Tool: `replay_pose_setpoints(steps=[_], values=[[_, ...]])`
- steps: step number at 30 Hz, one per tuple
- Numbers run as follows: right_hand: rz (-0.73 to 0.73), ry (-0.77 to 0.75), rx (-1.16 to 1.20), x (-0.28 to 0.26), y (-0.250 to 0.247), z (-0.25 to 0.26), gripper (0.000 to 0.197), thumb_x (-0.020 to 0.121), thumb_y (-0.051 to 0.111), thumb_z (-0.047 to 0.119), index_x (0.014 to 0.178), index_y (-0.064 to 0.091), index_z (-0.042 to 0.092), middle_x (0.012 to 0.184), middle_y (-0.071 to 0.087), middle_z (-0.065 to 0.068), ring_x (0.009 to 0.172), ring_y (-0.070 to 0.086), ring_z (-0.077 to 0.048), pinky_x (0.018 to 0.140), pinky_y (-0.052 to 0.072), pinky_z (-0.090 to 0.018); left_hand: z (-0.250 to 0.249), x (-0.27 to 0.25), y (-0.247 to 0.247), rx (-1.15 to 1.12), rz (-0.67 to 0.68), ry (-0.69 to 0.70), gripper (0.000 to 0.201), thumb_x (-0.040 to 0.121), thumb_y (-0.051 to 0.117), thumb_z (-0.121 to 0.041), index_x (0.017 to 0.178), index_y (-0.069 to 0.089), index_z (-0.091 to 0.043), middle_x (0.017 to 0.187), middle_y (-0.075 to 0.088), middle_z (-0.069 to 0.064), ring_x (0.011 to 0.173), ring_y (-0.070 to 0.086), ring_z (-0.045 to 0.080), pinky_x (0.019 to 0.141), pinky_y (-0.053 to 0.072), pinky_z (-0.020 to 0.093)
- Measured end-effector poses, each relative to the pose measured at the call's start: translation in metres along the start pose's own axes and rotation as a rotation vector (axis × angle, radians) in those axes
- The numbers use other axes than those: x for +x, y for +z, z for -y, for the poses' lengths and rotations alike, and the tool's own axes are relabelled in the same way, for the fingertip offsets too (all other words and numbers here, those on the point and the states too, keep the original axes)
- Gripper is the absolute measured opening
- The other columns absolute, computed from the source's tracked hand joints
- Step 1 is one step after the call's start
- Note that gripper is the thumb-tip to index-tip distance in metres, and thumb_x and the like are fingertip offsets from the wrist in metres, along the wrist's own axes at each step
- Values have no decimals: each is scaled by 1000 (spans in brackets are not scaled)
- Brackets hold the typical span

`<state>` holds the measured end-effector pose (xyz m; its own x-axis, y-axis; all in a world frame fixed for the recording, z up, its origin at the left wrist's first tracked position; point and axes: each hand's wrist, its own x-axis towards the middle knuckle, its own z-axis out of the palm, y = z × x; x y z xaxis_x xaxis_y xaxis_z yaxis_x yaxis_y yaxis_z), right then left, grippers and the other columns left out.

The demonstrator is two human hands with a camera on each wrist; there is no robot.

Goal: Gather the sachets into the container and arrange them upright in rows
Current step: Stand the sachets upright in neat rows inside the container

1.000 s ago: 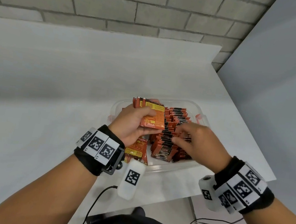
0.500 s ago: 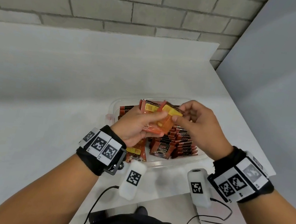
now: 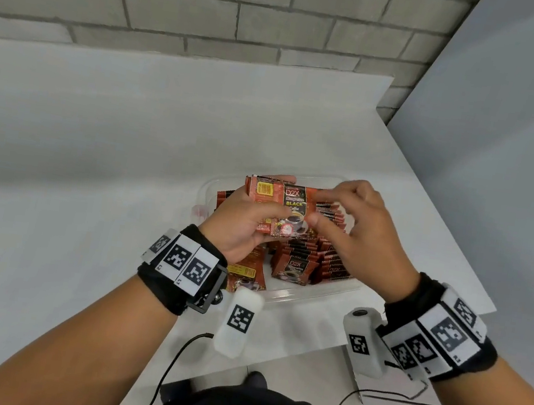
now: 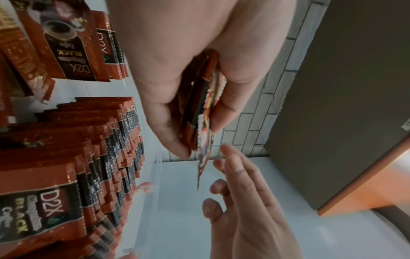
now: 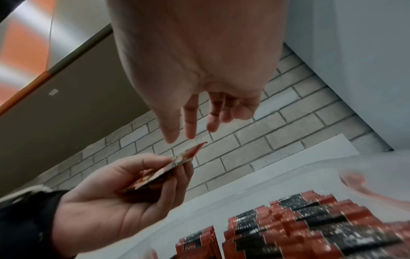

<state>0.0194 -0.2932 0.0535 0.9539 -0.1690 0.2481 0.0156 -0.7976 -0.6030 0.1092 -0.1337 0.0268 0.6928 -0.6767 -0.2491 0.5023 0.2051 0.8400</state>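
My left hand point(image 3: 257, 214) grips a small stack of red-and-black coffee sachets point(image 3: 280, 206) above the clear plastic container point(image 3: 314, 296), printed face towards me. The left wrist view shows the stack point(image 4: 204, 105) edge-on, pinched between thumb and fingers. My right hand point(image 3: 337, 209) hovers at the stack's right edge with fingers relaxed and apart; in the right wrist view its fingertips point(image 5: 190, 133) stand just above the stack's corner point(image 5: 188, 154), not touching. Rows of upright sachets point(image 3: 313, 254) fill the container. One sachet point(image 3: 244, 273) lies flat at its front left.
The container sits near the front right corner of a white table point(image 3: 89, 175). A brick wall point(image 3: 216, 21) runs behind, and a grey panel point(image 3: 506, 168) stands on the right. Cables point(image 3: 172, 361) hang below the table edge.
My right hand rose from the rows in the container with a sachet, brought it to the stack in my left hand and let go. The stack now faces me printed side up.
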Motion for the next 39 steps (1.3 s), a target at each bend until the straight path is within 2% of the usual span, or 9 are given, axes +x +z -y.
replay_pose_setpoints(steps=[2,4,8,12,18,24,30,34,39], values=[[39,23,-17,8,-3,4,36,89,64,27,124,60,22,113,55,2,100,49,-10,86,35,-17,0,-1,1,34,38,4,38,84,57,9,116,61,-11,93,73,7,88,69,23,75,57,35],[125,69,30,14,-4,8,36,90,64,22,126,58,22,106,60,7,81,55,-9,73,38,-10,1,-2,2,63,74,0,37,84,58,10,114,62,-12,91,72,6,86,69,22,75,57,35],[251,151,71,22,-16,12,18,84,70,15,101,66,23,78,58,15,59,50,-6,58,41,-12,-1,-4,-5,25,17,16,32,77,67,-9,108,62,-14,90,71,4,86,68,20,73,57,34],[450,156,-34,10,-7,5,13,83,71,12,85,62,20,75,57,11,64,49,11,64,37,-5,-3,0,-24,-63,-137,19,27,78,68,-19,104,62,-17,83,66,1,83,61,17,73,52,33],[607,130,-316,-3,20,-12,15,81,72,14,80,59,22,84,62,4,77,57,-11,64,41,-18,3,-1,-31,-92,-169,-19,18,83,66,-16,100,65,-16,82,68,2,81,62,17,71,51,32],[627,98,-495,0,30,-15,26,78,70,15,66,50,25,82,43,9,80,47,-12,60,34,-18,5,0,-29,-91,-174,-46,11,85,65,-16,95,67,-17,83,69,1,82,62,17,73,52,33],[679,-7,-675,6,29,-13,8,80,66,22,77,60,18,87,52,4,77,50,-14,66,35,-24,6,-2,-29,-89,-163,-49,7,84,65,-16,92,67,-16,85,66,4,80,62,17,73,52,34],[734,-40,-710,9,29,-11,10,80,68,27,78,62,19,88,60,3,79,57,-16,71,45,-27,8,-1,-30,-85,-164,-52,9,84,66,-17,93,67,-15,86,66,5,79,62,17,73,52,34],[747,-103,-787,12,34,-12,8,83,64,25,84,62,18,90,61,2,80,55,-16,72,37,-27,9,0,-30,-72,-144,-50,23,72,71,-24,92,67,-14,84,66,5,80,62,19,74,52,36]])
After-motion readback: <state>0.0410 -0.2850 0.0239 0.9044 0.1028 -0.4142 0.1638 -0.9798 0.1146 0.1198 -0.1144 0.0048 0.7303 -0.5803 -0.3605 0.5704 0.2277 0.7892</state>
